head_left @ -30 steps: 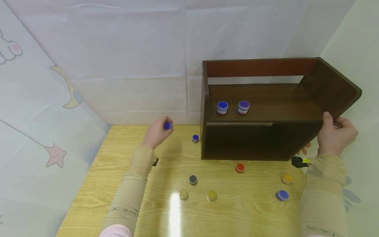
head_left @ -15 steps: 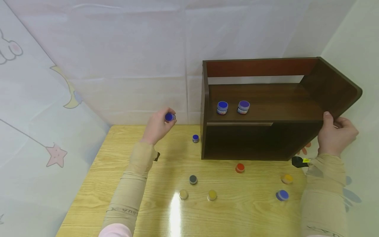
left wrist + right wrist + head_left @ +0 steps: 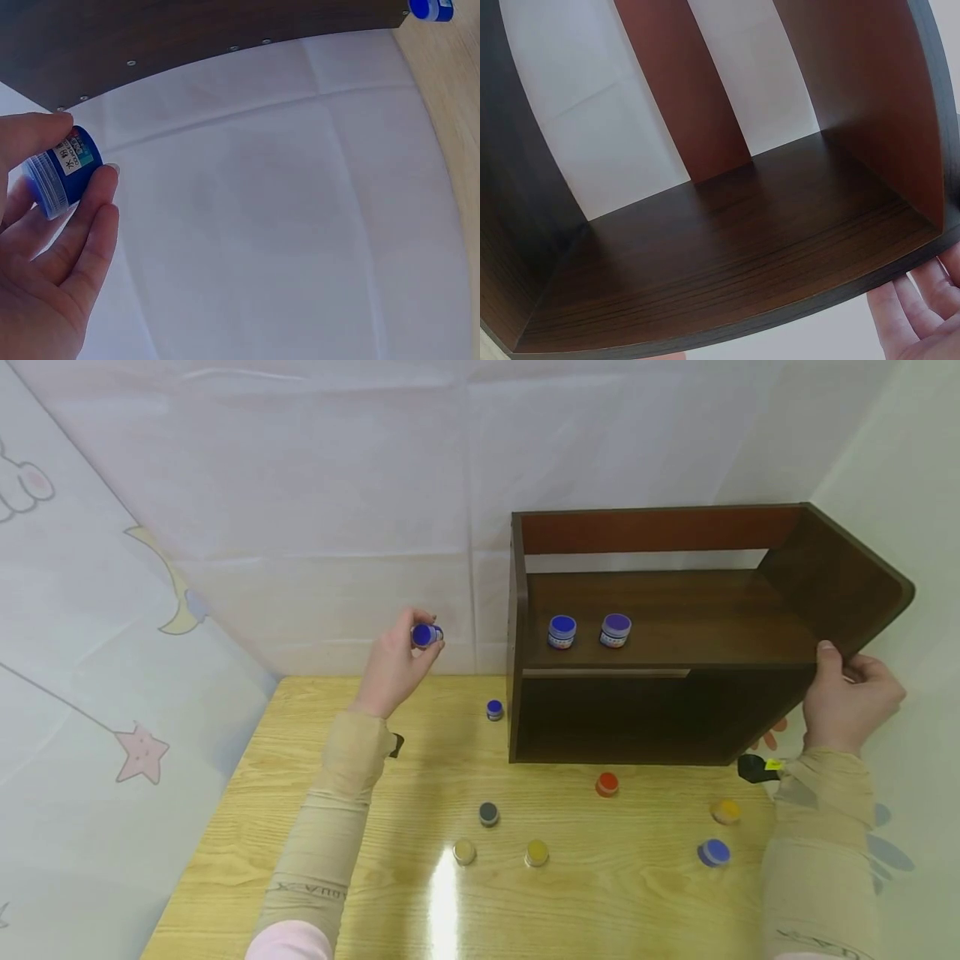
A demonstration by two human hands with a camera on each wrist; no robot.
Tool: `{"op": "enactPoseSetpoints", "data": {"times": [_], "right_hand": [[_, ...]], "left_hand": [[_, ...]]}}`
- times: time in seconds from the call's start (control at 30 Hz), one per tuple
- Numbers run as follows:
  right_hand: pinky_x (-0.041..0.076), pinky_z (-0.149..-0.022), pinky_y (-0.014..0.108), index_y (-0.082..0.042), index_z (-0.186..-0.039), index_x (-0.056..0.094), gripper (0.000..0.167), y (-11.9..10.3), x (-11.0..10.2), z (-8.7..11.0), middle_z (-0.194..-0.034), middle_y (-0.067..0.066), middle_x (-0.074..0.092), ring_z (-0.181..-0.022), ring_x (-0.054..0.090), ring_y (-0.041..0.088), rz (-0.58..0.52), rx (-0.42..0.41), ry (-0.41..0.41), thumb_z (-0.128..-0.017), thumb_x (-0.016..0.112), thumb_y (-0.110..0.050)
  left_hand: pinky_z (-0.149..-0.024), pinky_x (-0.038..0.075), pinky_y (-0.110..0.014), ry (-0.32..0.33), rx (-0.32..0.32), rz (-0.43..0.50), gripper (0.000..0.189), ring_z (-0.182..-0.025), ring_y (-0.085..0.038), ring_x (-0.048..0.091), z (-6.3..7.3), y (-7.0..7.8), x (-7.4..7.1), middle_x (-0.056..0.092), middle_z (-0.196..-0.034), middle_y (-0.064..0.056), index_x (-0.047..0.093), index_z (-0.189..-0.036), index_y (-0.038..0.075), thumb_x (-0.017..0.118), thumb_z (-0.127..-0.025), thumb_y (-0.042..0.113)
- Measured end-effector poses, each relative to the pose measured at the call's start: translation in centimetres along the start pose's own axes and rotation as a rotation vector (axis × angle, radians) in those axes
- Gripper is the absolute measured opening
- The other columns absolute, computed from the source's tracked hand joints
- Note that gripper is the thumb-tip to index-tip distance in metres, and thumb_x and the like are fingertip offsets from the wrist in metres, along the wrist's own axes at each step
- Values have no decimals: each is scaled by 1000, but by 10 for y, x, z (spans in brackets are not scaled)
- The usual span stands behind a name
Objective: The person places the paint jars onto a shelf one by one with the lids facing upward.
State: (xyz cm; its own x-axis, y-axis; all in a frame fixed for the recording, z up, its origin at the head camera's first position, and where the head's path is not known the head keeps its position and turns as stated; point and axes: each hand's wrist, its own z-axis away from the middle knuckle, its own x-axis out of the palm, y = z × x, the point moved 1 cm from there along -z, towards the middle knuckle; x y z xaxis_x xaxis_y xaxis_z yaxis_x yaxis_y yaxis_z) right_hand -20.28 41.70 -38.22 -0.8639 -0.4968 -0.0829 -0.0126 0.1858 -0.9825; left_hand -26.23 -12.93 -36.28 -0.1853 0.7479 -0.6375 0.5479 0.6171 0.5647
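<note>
Your left fingers (image 3: 97, 240) pinch tilted jar (image 3: 76, 159), right fingers (image 3: 829, 664) grip shelf (image 3: 697, 622) at right: level jar, brace shelf.

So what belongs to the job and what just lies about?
Likely the job:
round blue plastic jar, in left hand
brown wooden shelf, right hand gripping
shelved blue jar, purple jar

Perhaps lying about:
round plastic jars on table: red, orange, grey, yellow, tan, front blue, rear blue

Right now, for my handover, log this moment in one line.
left hand: holds blue jar; right hand: grips shelf; on shelf: blue-lidded jar, purple-lidded jar
</note>
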Motion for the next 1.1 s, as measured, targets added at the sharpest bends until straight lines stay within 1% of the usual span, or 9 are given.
{"op": "enactPoseSetpoints", "data": {"times": [0.13, 0.23, 0.37, 0.5, 0.63, 0.73, 0.87, 0.97, 1.1], "right_hand": [[37, -72, 18, -30, -73, 62, 22, 0, 0, 0, -79, -10, 54, -68, 50, -2, 13, -5, 5, -91, 75, -30], [37, -71, 18, -31, -73, 62, 23, 0, 1, 1, -78, -10, 53, -68, 50, -2, 18, -9, 9, -91, 76, -30], [37, -71, 18, -31, -73, 62, 23, 1, 1, 1, -78, -10, 53, -68, 50, -2, 15, -8, 10, -90, 76, -30], [37, -71, 18, -30, -74, 63, 21, 1, 1, 0, -79, -9, 54, -67, 51, -2, 5, -1, 6, -90, 76, -30], [37, -71, 17, -29, -74, 63, 21, 0, 0, 1, -80, -8, 54, -67, 51, -2, -7, 2, 7, -90, 77, -29], [37, -71, 17, -29, -73, 62, 22, -1, 0, 2, -80, -8, 53, -67, 51, -2, -9, 2, 13, -90, 76, -29], [37, -72, 17, -29, -74, 62, 22, 0, 0, 2, -82, -8, 53, -69, 51, -2, -11, 14, 9, -90, 77, -29], [37, -72, 18, -29, -75, 62, 21, 1, 0, 2, -82, -8, 53, -69, 51, -2, -4, 16, 6, -90, 77, -30], [38, -70, 17, -29, -73, 63, 22, 3, 1, 0, -79, -9, 53, -67, 51, -2, 9, -2, 12, -90, 76, -29]], "left_hand": [[-83, 57, -40, 28, 37, 3, 34, -100, -27, 69, -5, 7, -5, 65, -127, -18, 53, -124, 0, 72, -95, 4], [-85, 56, -39, 61, 70, 3, 34, -102, -28, 69, -10, 13, -9, 65, -128, -19, 54, -123, -1, 72, -95, 4], [-81, 55, -38, 118, 111, -1, 34, -96, -27, 68, -16, 21, -14, 67, -120, -18, 55, -123, -3, 73, -95, 5], [-77, 54, -37, 170, 132, 8, 34, -88, -25, 67, -22, 30, -21, 70, -112, -17, 58, -122, -3, 74, -94, 7], [-76, 55, -36, 201, 169, 4, 34, -85, -24, 68, -29, 39, -28, 71, -108, -17, 59, -122, -4, 75, -94, 8], [-76, 54, -36, 207, 199, -5, 34, -84, -23, 67, -34, 47, -32, 71, -108, -16, 60, -122, -4, 75, -94, 9], [-76, 53, -36, 184, 233, -47, 34, -85, -23, 67, -43, 58, -40, 71, -110, -16, 60, -123, -3, 74, -96, 11], [-77, 53, -34, 159, 265, -99, 33, -88, -22, 66, -55, 71, -51, 70, -114, -16, 60, -124, -3, 72, -97, 13], [-81, 52, -30, 150, 308, -141, 33, -93, -21, 66, -74, 94, -68, 68, -118, -16, 59, -123, -4, 70, -98, 15]]}}
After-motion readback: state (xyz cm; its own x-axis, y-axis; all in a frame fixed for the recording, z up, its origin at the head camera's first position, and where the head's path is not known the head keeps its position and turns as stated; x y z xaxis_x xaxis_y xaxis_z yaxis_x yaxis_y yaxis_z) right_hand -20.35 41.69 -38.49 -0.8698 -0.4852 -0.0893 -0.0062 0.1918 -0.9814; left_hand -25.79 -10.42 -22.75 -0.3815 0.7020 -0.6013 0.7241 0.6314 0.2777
